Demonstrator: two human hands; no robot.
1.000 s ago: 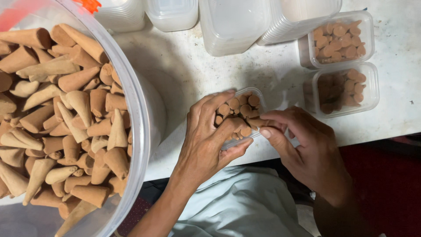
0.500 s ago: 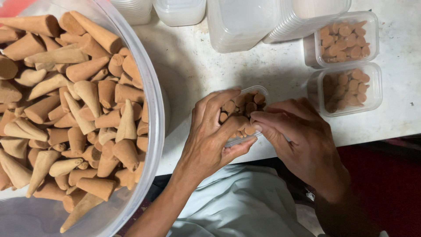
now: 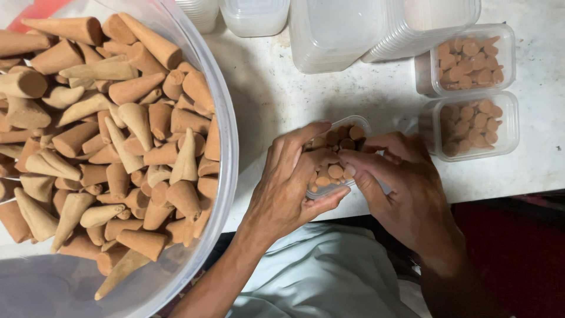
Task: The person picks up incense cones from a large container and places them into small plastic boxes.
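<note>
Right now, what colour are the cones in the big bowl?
Light brown cones, clearest in the head view.

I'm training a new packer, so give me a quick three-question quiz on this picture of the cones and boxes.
1. True or false: both filled boxes sit beyond the right hand.
2. What does the left hand grip?
A. the bowl
B. a small box
C. a lid
3. Fill in: in the small box the cones stand with their ____ ends up.

Key: 1 true. 2 B. 3 flat (wide).
</note>
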